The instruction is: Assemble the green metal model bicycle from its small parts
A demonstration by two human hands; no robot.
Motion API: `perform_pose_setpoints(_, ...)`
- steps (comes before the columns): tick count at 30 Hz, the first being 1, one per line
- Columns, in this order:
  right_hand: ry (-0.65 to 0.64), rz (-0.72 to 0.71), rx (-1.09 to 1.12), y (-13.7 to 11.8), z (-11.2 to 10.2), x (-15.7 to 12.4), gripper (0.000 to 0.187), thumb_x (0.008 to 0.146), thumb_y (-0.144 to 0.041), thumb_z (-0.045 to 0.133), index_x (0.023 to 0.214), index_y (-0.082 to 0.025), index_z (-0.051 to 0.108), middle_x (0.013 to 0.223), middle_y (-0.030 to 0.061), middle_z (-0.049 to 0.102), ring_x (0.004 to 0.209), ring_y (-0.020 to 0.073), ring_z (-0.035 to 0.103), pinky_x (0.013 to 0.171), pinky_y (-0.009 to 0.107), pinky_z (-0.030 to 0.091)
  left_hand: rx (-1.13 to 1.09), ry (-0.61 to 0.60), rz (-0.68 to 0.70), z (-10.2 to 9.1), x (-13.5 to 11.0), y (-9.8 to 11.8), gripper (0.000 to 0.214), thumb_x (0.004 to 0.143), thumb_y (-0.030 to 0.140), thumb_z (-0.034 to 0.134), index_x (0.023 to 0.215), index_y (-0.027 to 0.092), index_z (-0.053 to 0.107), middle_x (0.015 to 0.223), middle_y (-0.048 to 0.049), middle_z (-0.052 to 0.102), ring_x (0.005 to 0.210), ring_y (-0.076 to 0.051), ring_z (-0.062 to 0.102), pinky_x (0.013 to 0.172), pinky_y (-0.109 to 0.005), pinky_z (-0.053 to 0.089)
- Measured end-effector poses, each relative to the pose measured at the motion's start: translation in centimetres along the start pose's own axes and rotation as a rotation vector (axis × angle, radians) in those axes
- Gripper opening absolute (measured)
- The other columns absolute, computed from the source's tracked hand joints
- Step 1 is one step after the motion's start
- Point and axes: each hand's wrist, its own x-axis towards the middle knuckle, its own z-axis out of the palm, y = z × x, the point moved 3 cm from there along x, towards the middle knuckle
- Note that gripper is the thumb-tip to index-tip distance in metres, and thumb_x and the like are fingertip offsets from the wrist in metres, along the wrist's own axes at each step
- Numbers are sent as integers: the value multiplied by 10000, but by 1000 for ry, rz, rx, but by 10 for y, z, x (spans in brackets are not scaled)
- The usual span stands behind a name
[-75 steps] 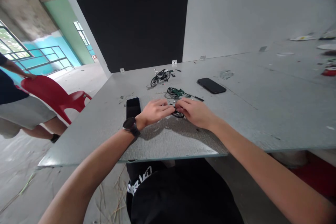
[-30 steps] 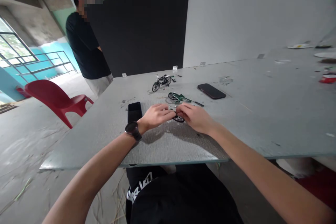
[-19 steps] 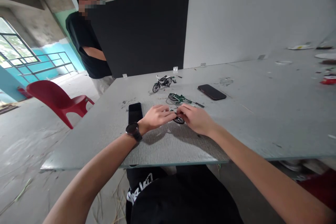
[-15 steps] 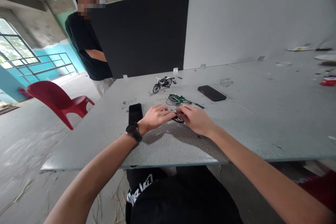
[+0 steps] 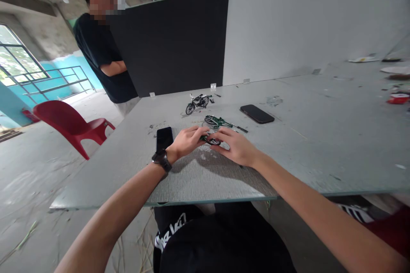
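Grey counter (image 5: 320, 145) fills mid-frame. At its centre a small black wheel (image 5: 213, 141) lies nearly flat, its oval running left to right. The left hand (image 5: 186, 140) pinches it, and the right hand (image 5: 236, 148), loosely spread, touches its right rim. Half a second ago the wheel sat slightly further right, under more curled fingers. A phone (image 5: 164, 137) lies just left, a green frame (image 5: 219, 121) just above. Bare counter opens rightward.

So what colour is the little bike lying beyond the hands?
Green frame, black wheel: the model bike, seen in the head view.
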Motion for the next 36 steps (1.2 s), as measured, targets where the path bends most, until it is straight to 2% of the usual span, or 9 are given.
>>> perform_pose_setpoints(4, 17, 17, 33, -1, -1, 1, 222, 1012, -412, 538, 1103, -242, 649, 1027, 82, 634, 896, 222, 638, 818, 383, 541, -69, -24, -37, 0, 0, 0, 341, 1016, 315, 563, 1310, 165, 476, 1021, -93, 724, 953, -216, 714, 783, -348, 590)
perform_pose_setpoints(13, 45, -1, 60, 0, -3, 2, 250, 1045, -259, 420, 1107, -238, 661, 1046, 95, 670, 946, 236, 660, 801, 380, 542, -89, 14, -48, 0, 0, 1, 312, 1005, 298, 582, 1281, 165, 523, 1047, -97, 704, 963, -208, 695, 804, -344, 587)
perform_pose_setpoints(17, 53, 0, 52, 4, -1, 1, 262, 1048, -232, 397, 1100, -224, 654, 1035, 96, 663, 914, 228, 654, 785, 379, 536, -89, 26, -37, 1, -1, 1, 210, 1005, 271, 581, 1187, 169, 561, 1036, -85, 696, 948, -193, 677, 810, -335, 571)
perform_pose_setpoints(20, 54, -2, 44, 4, -1, 1, 251, 1051, -242, 401, 1100, -222, 647, 1045, 96, 665, 922, 228, 653, 799, 384, 535, -94, 30, -14, 1, 0, 1, 116, 1008, 261, 572, 1076, 169, 583, 1016, -79, 694, 944, -186, 661, 820, -330, 559)
perform_pose_setpoints(23, 45, -3, 38, 2, -3, 2, 226, 1053, -297, 434, 1096, -216, 641, 1036, 98, 666, 924, 231, 652, 793, 380, 534, -81, 22, -8, 1, 1, 2, 113, 1022, 273, 541, 1041, 170, 584, 1008, -76, 689, 942, -184, 656, 818, -328, 553)
perform_pose_setpoints(28, 47, 2, 48, -1, -4, 3, 226, 1013, -410, 553, 1082, -210, 632, 1030, 96, 668, 935, 237, 657, 814, 388, 543, -81, 17, 19, -1, 2, 4, 129, 1026, 282, 536, 1053, 163, 577, 993, -75, 688, 934, -189, 652, 801, -322, 545)
perform_pose_setpoints(33, 75, -7, 68, 2, -2, 1, 194, 1018, -386, 545, 1073, -221, 630, 1036, 99, 681, 946, 244, 660, 806, 397, 553, -79, -4, -13, 1, 1, 1, 160, 1030, 317, 533, 1074, 177, 596, 999, -77, 700, 938, -189, 661, 805, -315, 542)
perform_pose_setpoints(36, 85, 19, 93, 5, -1, 1, 186, 1030, -363, 520, 1090, -223, 628, 1063, 100, 688, 963, 242, 657, 787, 379, 546, -131, 28, -79, 3, 1, -2, 202, 1008, 356, 580, 1110, 187, 620, 1002, -72, 710, 937, -187, 671, 813, -315, 540)
